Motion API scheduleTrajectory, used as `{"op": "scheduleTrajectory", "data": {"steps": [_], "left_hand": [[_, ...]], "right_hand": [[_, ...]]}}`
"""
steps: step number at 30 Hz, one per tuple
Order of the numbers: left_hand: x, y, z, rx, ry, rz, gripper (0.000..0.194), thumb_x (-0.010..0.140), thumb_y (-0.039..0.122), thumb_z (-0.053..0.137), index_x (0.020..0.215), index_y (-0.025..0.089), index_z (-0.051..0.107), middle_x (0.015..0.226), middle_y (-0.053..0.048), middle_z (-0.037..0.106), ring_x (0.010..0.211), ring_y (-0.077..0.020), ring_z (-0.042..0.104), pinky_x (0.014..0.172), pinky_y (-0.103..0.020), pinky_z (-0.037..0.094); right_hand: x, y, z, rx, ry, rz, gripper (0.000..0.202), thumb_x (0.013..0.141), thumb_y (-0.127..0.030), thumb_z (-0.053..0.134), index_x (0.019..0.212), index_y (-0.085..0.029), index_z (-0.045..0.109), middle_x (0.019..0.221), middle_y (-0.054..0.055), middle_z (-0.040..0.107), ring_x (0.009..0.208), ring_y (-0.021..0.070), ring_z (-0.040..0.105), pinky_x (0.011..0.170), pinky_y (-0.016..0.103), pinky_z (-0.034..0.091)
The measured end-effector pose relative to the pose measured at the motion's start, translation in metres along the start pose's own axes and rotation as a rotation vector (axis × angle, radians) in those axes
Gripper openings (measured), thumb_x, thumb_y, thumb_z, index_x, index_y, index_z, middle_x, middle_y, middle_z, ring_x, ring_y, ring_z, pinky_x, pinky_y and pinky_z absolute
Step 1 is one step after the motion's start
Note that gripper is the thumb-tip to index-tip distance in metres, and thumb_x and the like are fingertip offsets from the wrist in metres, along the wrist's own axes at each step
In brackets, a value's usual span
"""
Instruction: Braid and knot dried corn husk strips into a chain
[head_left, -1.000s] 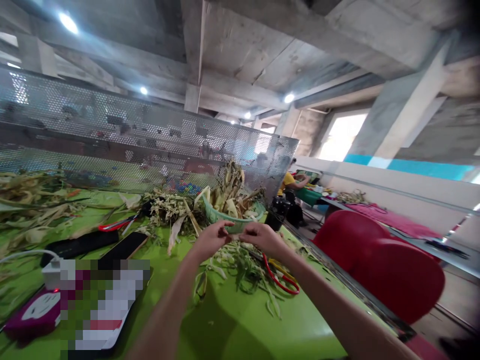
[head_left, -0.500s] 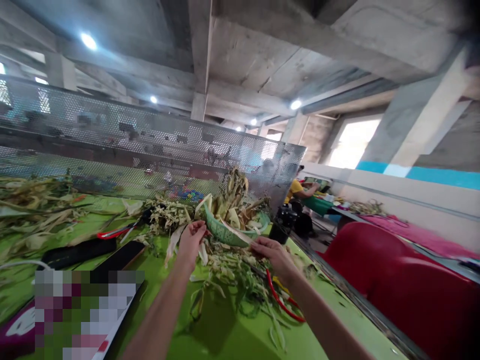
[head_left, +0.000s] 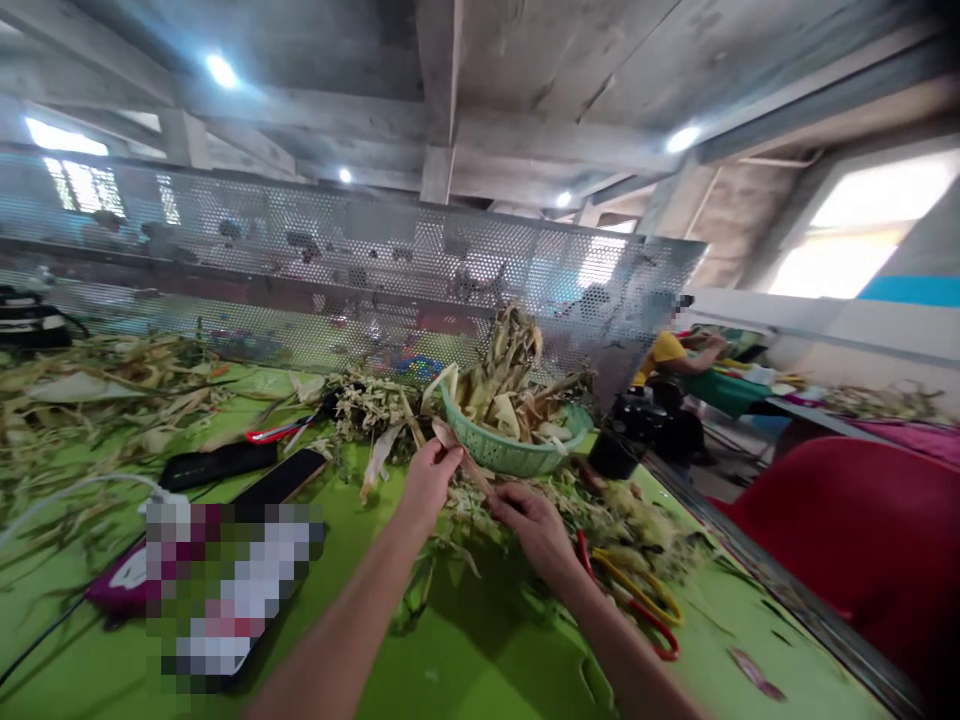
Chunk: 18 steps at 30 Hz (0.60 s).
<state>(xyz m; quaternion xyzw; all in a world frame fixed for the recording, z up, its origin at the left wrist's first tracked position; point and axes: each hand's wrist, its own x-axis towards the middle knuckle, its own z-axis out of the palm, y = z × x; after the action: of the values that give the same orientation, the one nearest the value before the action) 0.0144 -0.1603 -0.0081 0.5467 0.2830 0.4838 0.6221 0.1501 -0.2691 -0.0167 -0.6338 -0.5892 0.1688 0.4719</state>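
Observation:
A narrow strip of dry corn husk (head_left: 472,472) stretches between my two hands, just in front of a green plastic basket (head_left: 499,453). My left hand (head_left: 433,478) pinches its upper left part. At the lower right end, the fingers of my right hand (head_left: 525,510) are closed on it. Dried husks (head_left: 514,360) fill the basket and stick up above its rim. Under and around my hands lie loose green and pale plant scraps (head_left: 465,530). Scissors with red handles (head_left: 652,625) lie to the right of my right forearm, beside a yellow-handled pair (head_left: 641,585).
Husk piles (head_left: 112,390) cover the left of the green table (head_left: 420,660). A red-handled cutter (head_left: 277,433), black phone-like slab (head_left: 281,485) and purple power strip (head_left: 124,575) lie there. A perforated metal panel (head_left: 360,270) stands behind. Right are a black pot (head_left: 630,430), red chair (head_left: 840,530) and person in yellow (head_left: 667,350).
My left hand has moved right and now grips the strip, which only my right hand held before. The strip has turned its browner side up. The view has shifted left.

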Motion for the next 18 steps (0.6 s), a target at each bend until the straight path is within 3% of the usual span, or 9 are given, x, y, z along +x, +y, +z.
{"op": "scheduleTrajectory", "data": {"steps": [4, 6, 9, 12, 15, 18], "left_hand": [[0.010, 0.008, -0.019, -0.099, 0.181, -0.019, 0.025, 0.071, 0.039, 0.062, 0.084, 0.018, 0.062, 0.078, -0.002, 0.064, 0.069, -0.0132, 0.056, 0.060, -0.023, 0.042], [0.013, 0.011, -0.026, -0.095, 0.214, -0.014, 0.025, 0.070, 0.039, 0.062, 0.083, 0.018, 0.062, 0.076, -0.001, 0.063, 0.067, -0.0123, 0.055, 0.059, -0.022, 0.041], [0.014, 0.009, -0.028, 0.020, 0.138, -0.006, 0.025, 0.071, 0.040, 0.063, 0.079, 0.017, 0.063, 0.073, -0.001, 0.063, 0.067, -0.0136, 0.056, 0.061, -0.024, 0.042], [0.008, 0.004, -0.018, 0.143, -0.009, 0.049, 0.025, 0.072, 0.041, 0.063, 0.080, 0.017, 0.064, 0.074, -0.002, 0.064, 0.069, -0.0153, 0.057, 0.065, -0.025, 0.042], [0.001, 0.003, -0.006, 0.181, -0.126, 0.096, 0.025, 0.073, 0.041, 0.063, 0.079, 0.016, 0.064, 0.073, -0.002, 0.063, 0.068, -0.0147, 0.055, 0.065, -0.026, 0.041], [-0.004, 0.006, 0.002, 0.072, -0.126, 0.018, 0.027, 0.071, 0.040, 0.064, 0.077, 0.015, 0.063, 0.070, -0.001, 0.060, 0.064, -0.0126, 0.051, 0.063, -0.025, 0.039]], "right_hand": [[-0.011, -0.016, 0.008, -0.120, -0.236, -0.125, 0.020, 0.082, -0.028, 0.057, 0.064, -0.018, 0.060, 0.067, 0.000, 0.056, 0.068, 0.0161, 0.052, 0.064, 0.025, 0.037], [-0.013, -0.022, 0.011, -0.113, -0.248, -0.127, 0.023, 0.084, -0.032, 0.056, 0.066, -0.019, 0.059, 0.067, 0.000, 0.056, 0.067, 0.0160, 0.051, 0.063, 0.026, 0.037], [-0.010, -0.026, 0.010, -0.043, -0.099, -0.049, 0.029, 0.087, -0.042, 0.051, 0.070, -0.019, 0.057, 0.066, 0.000, 0.053, 0.065, 0.0155, 0.048, 0.060, 0.025, 0.035], [-0.003, -0.028, 0.006, 0.001, 0.033, -0.009, 0.033, 0.088, -0.046, 0.050, 0.069, -0.019, 0.053, 0.065, -0.001, 0.049, 0.063, 0.0145, 0.044, 0.059, 0.025, 0.033], [0.000, -0.031, 0.005, 0.043, 0.000, 0.007, 0.032, 0.084, -0.044, 0.054, 0.065, -0.019, 0.052, 0.061, -0.002, 0.046, 0.060, 0.0134, 0.041, 0.057, 0.025, 0.032], [0.000, -0.032, 0.009, 0.149, -0.056, 0.031, 0.028, 0.081, -0.041, 0.057, 0.066, -0.018, 0.054, 0.061, -0.002, 0.048, 0.059, 0.0128, 0.041, 0.057, 0.025, 0.033]]}}
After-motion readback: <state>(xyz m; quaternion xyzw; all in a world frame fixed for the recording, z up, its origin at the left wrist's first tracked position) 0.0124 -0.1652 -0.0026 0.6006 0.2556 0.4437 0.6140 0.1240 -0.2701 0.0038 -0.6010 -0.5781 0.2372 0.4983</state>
